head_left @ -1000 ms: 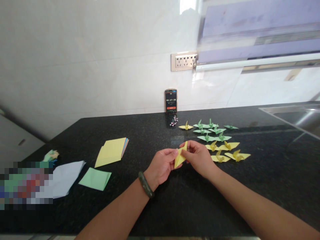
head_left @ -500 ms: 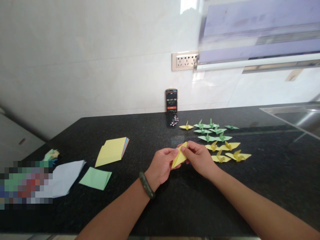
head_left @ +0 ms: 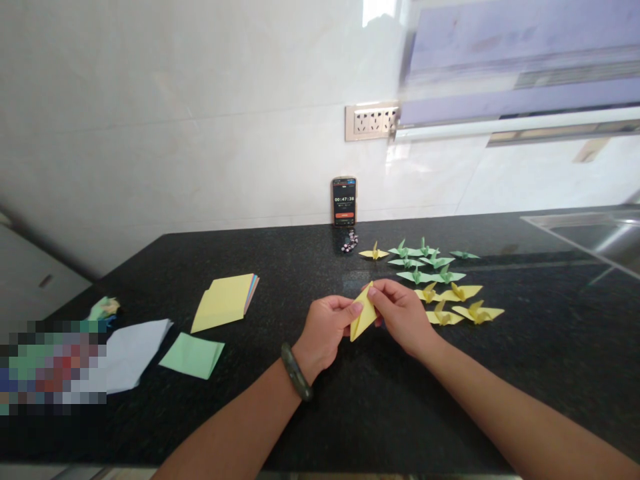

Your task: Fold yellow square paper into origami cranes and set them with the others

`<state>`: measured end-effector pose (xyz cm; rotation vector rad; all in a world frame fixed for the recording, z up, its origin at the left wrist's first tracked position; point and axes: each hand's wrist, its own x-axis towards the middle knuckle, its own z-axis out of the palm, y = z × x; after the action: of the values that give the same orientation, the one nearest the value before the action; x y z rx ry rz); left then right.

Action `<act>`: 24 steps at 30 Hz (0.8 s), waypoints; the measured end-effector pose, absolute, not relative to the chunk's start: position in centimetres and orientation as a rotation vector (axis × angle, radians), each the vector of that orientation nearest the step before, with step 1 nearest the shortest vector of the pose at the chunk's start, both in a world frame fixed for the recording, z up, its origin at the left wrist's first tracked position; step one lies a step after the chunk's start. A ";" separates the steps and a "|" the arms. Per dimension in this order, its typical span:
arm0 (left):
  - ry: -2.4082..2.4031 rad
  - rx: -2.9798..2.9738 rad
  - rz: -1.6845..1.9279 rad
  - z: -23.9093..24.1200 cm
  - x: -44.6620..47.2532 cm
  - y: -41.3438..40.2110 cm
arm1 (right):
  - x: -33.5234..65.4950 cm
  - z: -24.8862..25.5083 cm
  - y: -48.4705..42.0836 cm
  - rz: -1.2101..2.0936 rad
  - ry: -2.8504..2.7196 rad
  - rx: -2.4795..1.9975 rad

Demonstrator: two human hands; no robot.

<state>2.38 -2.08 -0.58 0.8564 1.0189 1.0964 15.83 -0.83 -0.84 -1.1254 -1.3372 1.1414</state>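
Observation:
A folded piece of yellow paper (head_left: 363,314) is pinched between my two hands just above the black counter (head_left: 380,393). My left hand (head_left: 324,331), with a dark bangle on its wrist, grips the paper's left edge with closed fingers. My right hand (head_left: 403,315) grips its right side, fingertips at the upper point. Right of my hands lie several finished yellow paper cranes (head_left: 457,303), and behind those several green paper cranes (head_left: 425,261).
A stack of coloured paper sheets (head_left: 224,302) with yellow on top lies at the left, with a green folded sheet (head_left: 191,355) and a pale blue sheet (head_left: 133,353) nearer me. A phone (head_left: 344,201) showing a timer leans on the wall. A sink (head_left: 595,233) is at the far right.
The yellow paper has been turned a little between my fingers and now stands more upright and wider. Both hands stay in about the same place.

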 end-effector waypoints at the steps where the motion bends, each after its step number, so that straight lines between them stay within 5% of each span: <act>1: 1.022 0.858 1.095 -0.5 2.4 -2.1 | 15.9 -0.8 -0.8 1.138 -1.341 -1.126; 24: 1.135 1.081 1.131 0.0 2.4 -2.5 | 15.8 -0.5 -1.0 1.145 -1.379 -1.118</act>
<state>2.40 -2.45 0.04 1.0812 1.1353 1.1309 15.81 -1.02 -0.45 -1.1184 -1.3793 1.1453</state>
